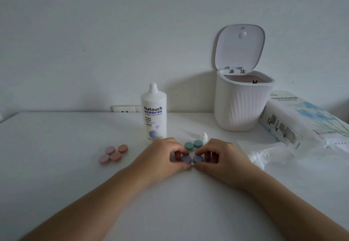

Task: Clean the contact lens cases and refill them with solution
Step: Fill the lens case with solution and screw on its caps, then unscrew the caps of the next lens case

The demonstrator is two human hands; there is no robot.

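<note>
A white ribbed bin (243,106) stands right of centre on the white desk (56,146), its hinged lid (239,47) raised against the wall (94,33). At the right edge a tissue paper pack (302,120) lies opened, loose white tissue (268,152) spilling beside it. A wall socket (125,109) sits at mid-frame behind the desk.

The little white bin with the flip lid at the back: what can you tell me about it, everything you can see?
The white bin looks like matte plastic, with vertical ribs down its rounded body. Its hinged lid stands open and upright, a small round bump on its inner face. Inside shows a pinkish lining and a small dark scrap near the rim. It stands upright on the white table, close to the wall, right of the solution bottle. The tissue pack lies close beside it; contact is unclear.
</note>
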